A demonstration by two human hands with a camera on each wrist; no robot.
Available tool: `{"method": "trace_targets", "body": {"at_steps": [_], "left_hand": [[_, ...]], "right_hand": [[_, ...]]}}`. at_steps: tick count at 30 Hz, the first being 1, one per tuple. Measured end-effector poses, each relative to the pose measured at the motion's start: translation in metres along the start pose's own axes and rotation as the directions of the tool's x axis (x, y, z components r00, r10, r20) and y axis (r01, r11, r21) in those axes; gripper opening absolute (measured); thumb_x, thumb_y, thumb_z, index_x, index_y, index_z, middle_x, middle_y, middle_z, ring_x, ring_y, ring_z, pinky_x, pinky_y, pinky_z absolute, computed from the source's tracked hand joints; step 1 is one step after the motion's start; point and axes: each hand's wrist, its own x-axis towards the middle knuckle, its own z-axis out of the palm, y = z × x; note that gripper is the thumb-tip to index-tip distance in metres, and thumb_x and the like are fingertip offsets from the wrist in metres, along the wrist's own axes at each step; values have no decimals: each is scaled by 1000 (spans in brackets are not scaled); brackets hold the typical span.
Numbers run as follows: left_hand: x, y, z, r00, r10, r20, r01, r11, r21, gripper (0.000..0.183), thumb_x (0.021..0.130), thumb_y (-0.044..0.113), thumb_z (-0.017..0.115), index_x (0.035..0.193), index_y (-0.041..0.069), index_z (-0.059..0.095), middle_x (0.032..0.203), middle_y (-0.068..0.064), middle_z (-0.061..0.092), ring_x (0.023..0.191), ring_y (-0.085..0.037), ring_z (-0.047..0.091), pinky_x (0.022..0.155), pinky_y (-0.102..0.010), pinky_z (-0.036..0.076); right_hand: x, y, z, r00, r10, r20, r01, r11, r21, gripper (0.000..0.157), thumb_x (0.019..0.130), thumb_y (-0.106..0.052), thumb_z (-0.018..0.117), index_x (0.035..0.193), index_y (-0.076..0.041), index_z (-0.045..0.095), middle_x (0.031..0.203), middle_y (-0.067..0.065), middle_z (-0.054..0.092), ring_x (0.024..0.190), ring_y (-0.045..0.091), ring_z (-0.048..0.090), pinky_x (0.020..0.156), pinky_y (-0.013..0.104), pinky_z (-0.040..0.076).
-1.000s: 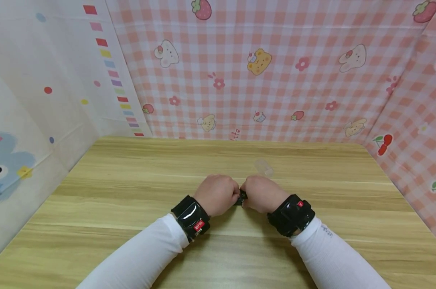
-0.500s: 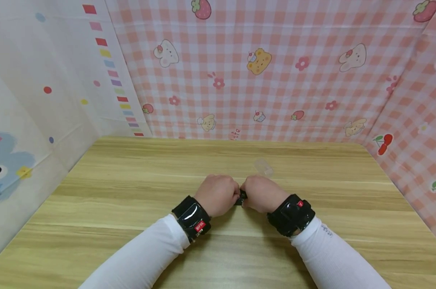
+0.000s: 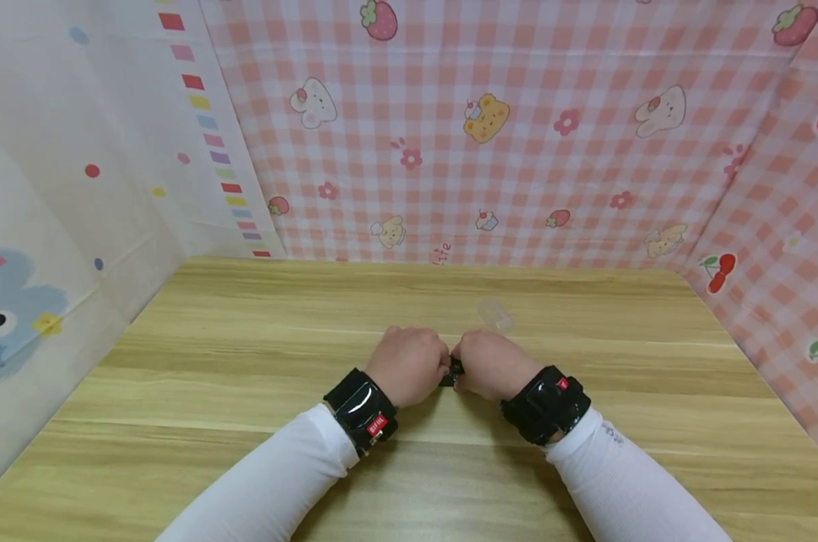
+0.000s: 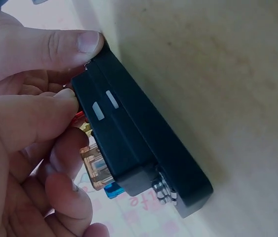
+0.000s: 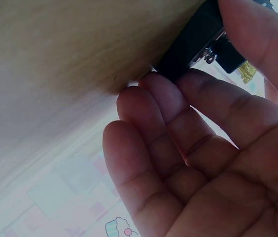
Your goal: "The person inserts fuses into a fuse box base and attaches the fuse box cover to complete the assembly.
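Observation:
A black fuse block stands on the table between my two hands, largely hidden by them in the head view. Orange-brown and blue blade fuses sit along one side of it. Beside the block, my left hand pinches a small red blade fuse between thumb and index finger; most of that fuse is covered. My right hand grips the block's other end, thumb on top and fingers against its end. A yellow fuse shows behind the right thumb. Metal terminals stick out of the block.
A clear plastic cover lies on the wooden table just behind my right hand. Patterned cloth hangs at the back and both sides.
Both hands stay nearly still around the fuse block; my left wrist shifts very slightly to the right. The view tilts up a little.

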Motion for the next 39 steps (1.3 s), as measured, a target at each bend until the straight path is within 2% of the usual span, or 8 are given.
{"method": "trace_targets", "body": {"at_steps": [5, 11, 19, 24, 31, 39], "left_hand": [[0, 0, -1, 1000, 11, 0, -11, 999, 30, 17, 95, 28, 77, 79, 25, 80, 79, 11, 73, 73, -11, 65, 69, -36, 44], [0, -2, 0, 1000, 27, -4, -27, 999, 39, 12, 95, 30, 78, 83, 26, 82, 84, 11, 76, 78, -11, 69, 72, -36, 46], [-5, -12, -3, 1000, 15, -4, -16, 996, -93, 7, 94, 31, 80, 97, 27, 84, 96, 12, 78, 87, -6, 67, 88, -42, 49], [-10, -24, -8, 1000, -5, -3, 4, 991, -135, 27, 95, 36, 78, 117, 20, 80, 113, 5, 77, 103, -13, 72, 98, -46, 52], [-16, -43, -13, 996, -77, 52, 86, 977, -195, 45, 94, 42, 79, 130, 17, 74, 131, 0, 74, 113, -19, 72, 104, -46, 52], [-24, -54, -13, 965, -197, 174, 235, 943, -237, 63, 83, 44, 89, 137, 16, 70, 139, -5, 70, 130, -27, 65, 113, -51, 47]], "right_hand": [[-1, -1, 1, 1000, 1, -1, -1, 1000, 1, 27, 80, -5, 83, 66, -15, 63, 64, -7, 49, 62, 12, 44, 60, 25, 35], [-2, -2, 0, 1000, 17, 11, -18, 1000, 22, 26, 80, -5, 84, 67, -14, 64, 64, -7, 49, 61, 12, 44, 58, 24, 35], [-2, -2, 0, 1000, 14, 14, -14, 1000, 20, 25, 80, -5, 84, 67, -14, 64, 64, -7, 50, 62, 11, 44, 59, 24, 36], [-1, -3, -1, 999, 32, 30, -31, 999, -14, 21, 80, -9, 86, 72, -12, 67, 67, -5, 56, 64, 14, 48, 63, 28, 41], [2, -4, 0, 997, 65, 50, -63, 998, -29, 17, 82, -13, 87, 78, -10, 71, 71, -3, 59, 68, 16, 50, 66, 31, 43], [2, -7, -2, 992, 99, 73, -97, 995, -18, 17, 84, -17, 88, 82, -9, 73, 74, -2, 61, 68, 16, 51, 65, 31, 42]]}}
